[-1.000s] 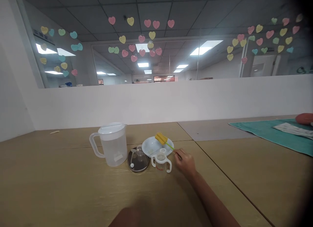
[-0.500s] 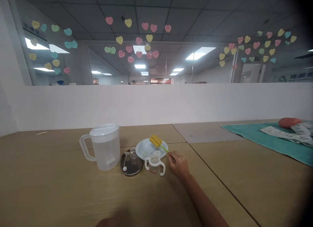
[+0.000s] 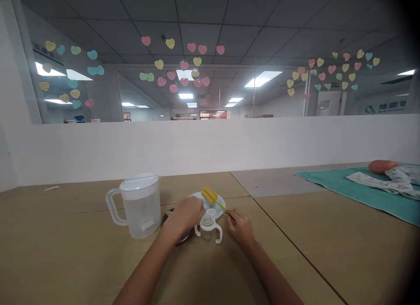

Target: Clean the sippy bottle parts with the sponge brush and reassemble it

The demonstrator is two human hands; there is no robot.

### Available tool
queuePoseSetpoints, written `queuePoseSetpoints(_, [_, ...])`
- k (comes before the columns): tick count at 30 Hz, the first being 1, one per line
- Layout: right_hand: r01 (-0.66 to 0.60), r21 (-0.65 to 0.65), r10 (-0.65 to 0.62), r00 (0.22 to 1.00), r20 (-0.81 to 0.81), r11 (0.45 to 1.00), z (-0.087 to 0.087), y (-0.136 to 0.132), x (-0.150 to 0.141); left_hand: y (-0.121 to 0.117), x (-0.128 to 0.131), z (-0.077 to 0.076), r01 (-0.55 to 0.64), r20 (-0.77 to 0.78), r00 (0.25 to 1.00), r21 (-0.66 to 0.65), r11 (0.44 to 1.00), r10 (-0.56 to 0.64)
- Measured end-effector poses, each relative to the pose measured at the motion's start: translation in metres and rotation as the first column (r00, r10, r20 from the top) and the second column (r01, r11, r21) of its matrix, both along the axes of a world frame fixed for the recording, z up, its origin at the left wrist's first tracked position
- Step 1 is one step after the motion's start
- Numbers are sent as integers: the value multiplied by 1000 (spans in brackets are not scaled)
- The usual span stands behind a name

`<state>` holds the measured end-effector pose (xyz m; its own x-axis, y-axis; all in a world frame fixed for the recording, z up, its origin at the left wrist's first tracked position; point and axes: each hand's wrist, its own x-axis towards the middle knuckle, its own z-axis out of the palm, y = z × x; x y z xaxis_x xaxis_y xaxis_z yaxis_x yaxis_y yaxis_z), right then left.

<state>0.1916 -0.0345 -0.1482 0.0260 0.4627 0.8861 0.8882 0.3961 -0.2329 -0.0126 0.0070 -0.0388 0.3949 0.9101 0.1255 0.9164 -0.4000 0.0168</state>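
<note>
My right hand (image 3: 241,226) is closed on the end of the thin green handle of a bottle brush with a yellow sponge head (image 3: 209,194). The sponge rests on a white plate (image 3: 219,201). Over the plate's left side reaches my left hand (image 3: 187,213), its fingers bent down and mostly hidden behind the back of the hand. A clear baby bottle (image 3: 207,235) with two white handles stands upright between my hands, its neck uncovered. Behind it a small white ring-like part (image 3: 211,212) shows. My left forearm and hand cover most of a dark round tray (image 3: 185,240).
A clear plastic pitcher (image 3: 141,208) with a white lid stands left of the tray. On the right lies a teal cloth (image 3: 323,177) with a patterned white cloth (image 3: 370,182) and a reddish rounded object (image 3: 382,166). A white wall (image 3: 197,147) rises behind the table.
My left hand has come up from the bottom edge to the plate, covering much of the tray and its parts. The right hand keeps the brush in nearly the same place.
</note>
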Motion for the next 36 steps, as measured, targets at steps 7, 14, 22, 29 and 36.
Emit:
queuePoseSetpoints(7, [-24,14,24,1000,-11,1000,-4,0,0,42,18,0,-51,-66,997,-6,999,50])
queuePoseSetpoints(14, [-28,22,28,1000,12,999,2,-3,-3,48,17,-13,-2,-23,1000,-11,1000,2])
queuePoseSetpoints(22, [-159,88,154,986,68,983,6,-9,-1,34,-8,33,134,166,976,62,989,-142])
queuePoseSetpoints(29, [-26,111,16,996,87,993,2,-4,-1,25,-45,51,42,99,995,-119,992,-30])
queuePoseSetpoints(36, [15,95,-21,998,62,995,3,-3,-1,37,-41,24,-117,-116,990,-324,939,83])
